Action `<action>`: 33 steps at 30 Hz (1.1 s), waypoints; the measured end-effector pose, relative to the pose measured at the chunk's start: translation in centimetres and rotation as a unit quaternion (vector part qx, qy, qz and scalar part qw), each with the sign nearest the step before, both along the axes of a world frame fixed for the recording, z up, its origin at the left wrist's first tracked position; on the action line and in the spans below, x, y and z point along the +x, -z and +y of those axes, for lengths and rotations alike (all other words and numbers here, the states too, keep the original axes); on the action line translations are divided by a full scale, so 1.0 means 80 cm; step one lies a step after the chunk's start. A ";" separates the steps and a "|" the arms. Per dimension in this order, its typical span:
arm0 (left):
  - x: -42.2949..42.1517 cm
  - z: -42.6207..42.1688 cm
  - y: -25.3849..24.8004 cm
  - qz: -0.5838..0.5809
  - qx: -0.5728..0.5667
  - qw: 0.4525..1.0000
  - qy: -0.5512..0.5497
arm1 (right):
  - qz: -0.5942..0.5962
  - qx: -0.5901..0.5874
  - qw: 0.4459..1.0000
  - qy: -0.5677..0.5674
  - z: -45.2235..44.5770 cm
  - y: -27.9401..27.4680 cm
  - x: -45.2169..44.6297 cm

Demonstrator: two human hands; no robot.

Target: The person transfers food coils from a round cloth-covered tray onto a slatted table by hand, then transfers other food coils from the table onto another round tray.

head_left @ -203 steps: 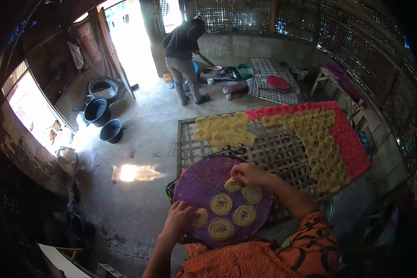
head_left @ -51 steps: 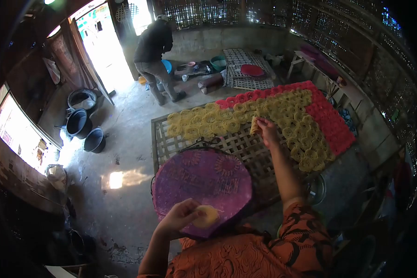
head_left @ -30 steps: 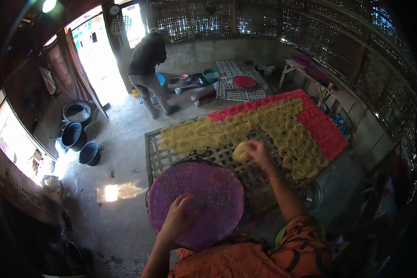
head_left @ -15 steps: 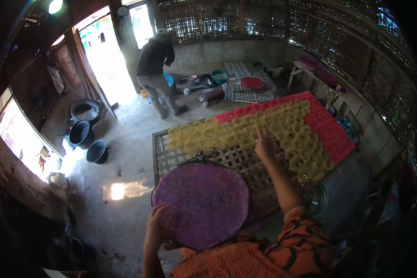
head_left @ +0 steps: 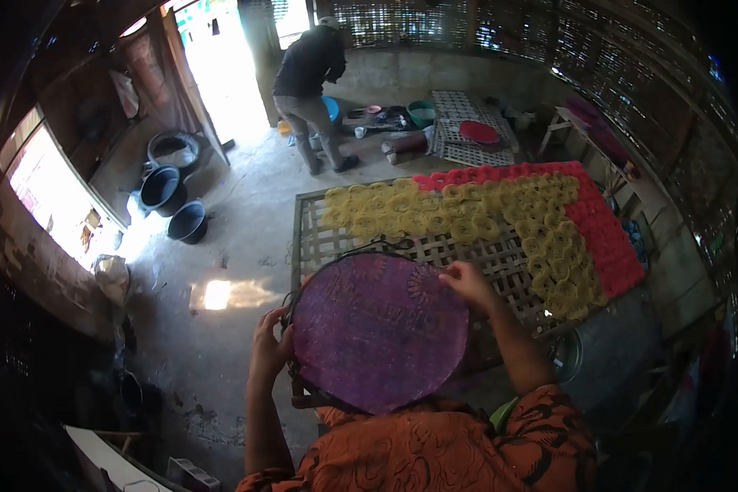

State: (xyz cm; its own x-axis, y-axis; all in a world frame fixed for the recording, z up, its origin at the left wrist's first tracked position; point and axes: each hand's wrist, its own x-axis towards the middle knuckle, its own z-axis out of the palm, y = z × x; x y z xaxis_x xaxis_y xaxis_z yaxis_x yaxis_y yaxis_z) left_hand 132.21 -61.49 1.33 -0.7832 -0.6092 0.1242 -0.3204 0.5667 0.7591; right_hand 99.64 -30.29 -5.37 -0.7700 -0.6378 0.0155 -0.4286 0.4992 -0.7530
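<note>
A round purple tray [head_left: 377, 332] with a faint flower pattern lies in front of my body, with nothing on it. My left hand [head_left: 272, 338] grips its left rim, fingers at the dark edge. At the upper right rim, my right hand [head_left: 466, 283] pinches the edge of the same tray. Beyond it, a woven bamboo rack [head_left: 500, 266] carries rows of yellow noodle-like rounds [head_left: 459, 209] along the far side and down the right. Pink rounds [head_left: 607, 238] line the far and right edges.
A person [head_left: 310, 90] in dark clothes bends near the doorway. Black tubs [head_left: 162, 190] stand on the floor at the left. A second rack [head_left: 467, 156] holds a red disc [head_left: 479, 132]. A bench [head_left: 603, 135] runs along the right wall.
The yellow rounds have left the purple tray, and the yellow rows on the rack have grown. My right hand has come back from the rack to the tray's rim; my left hand now grips the left rim.
</note>
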 end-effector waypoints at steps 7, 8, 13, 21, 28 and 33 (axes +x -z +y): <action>0.020 -0.017 0.063 -0.086 -0.097 0.991 -0.014 | -0.270 -0.078 0.960 0.023 0.008 -0.032 0.027; 0.019 -0.017 0.066 -0.084 -0.084 0.993 -0.003 | -0.271 -0.076 0.959 0.024 0.007 -0.046 0.033; 0.011 -0.020 0.046 0.008 -0.019 1.000 0.006 | -0.504 -0.323 0.801 0.007 -0.005 -0.094 0.060; -0.062 -0.062 -0.023 0.188 0.126 0.973 0.036 | -0.437 -0.554 0.707 0.052 0.114 -0.095 0.017; -0.131 -0.070 0.038 0.028 -0.171 0.953 0.248 | -0.205 -0.665 0.708 0.119 0.283 -0.152 0.145; -0.157 -0.105 0.078 0.071 0.076 0.968 0.227 | -0.057 -0.693 0.651 0.306 0.364 -0.144 0.295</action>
